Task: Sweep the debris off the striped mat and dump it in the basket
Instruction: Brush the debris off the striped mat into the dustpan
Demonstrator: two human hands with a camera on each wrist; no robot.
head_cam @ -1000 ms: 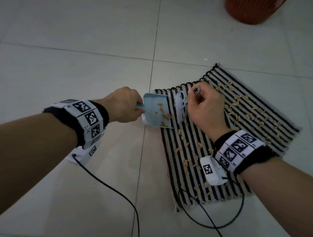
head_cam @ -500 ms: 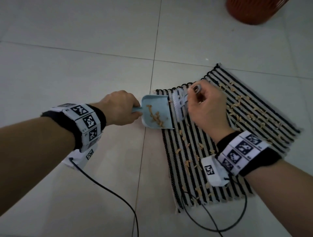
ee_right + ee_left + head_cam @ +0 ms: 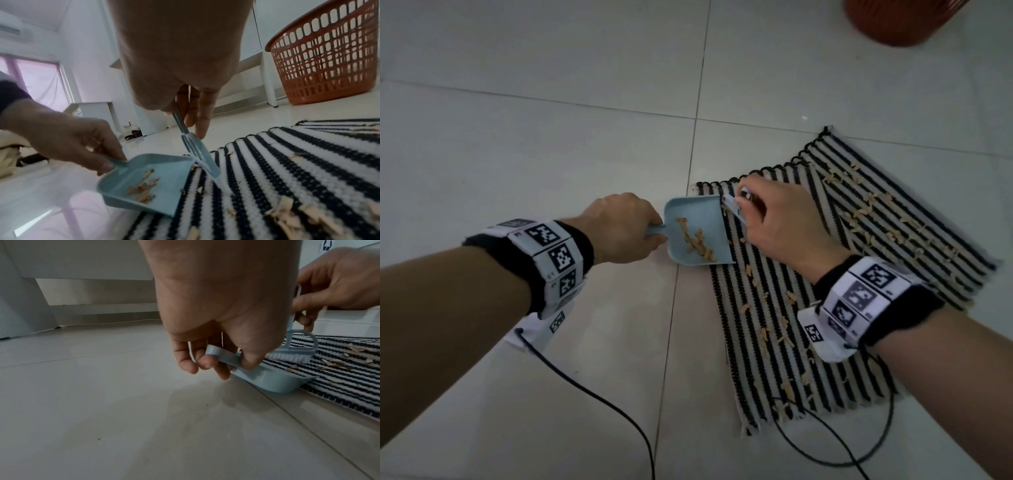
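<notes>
A black-and-white striped mat [image 3: 767, 329] [image 3: 287, 170] [image 3: 339, 378] lies on the tiled floor, strewn with tan debris [image 3: 873, 219] [image 3: 287, 216]. My left hand [image 3: 619, 229] [image 3: 216, 337] grips the handle of a small light-blue dustpan [image 3: 697, 233] [image 3: 148, 181] [image 3: 273, 378], whose lip rests on the mat's left edge. Several tan bits [image 3: 697, 245] lie in the pan. My right hand [image 3: 777, 222] [image 3: 180, 65] pinches the handle of a light-blue brush [image 3: 732, 210] [image 3: 200, 154] [image 3: 292, 353], whose bristles touch the mat at the pan's mouth. An orange basket [image 3: 900, 20] [image 3: 327, 53] stands beyond the mat.
Black cables [image 3: 592, 397] trail from both wrist cameras across the pale floor tiles [image 3: 517, 154]; one loops over the mat's near edge. White cabinets [image 3: 92, 272] and walls stand further off in the wrist views.
The brush has swept left to the pan's mouth and more debris lies in the pan, now in a line. Both hands keep their grips.
</notes>
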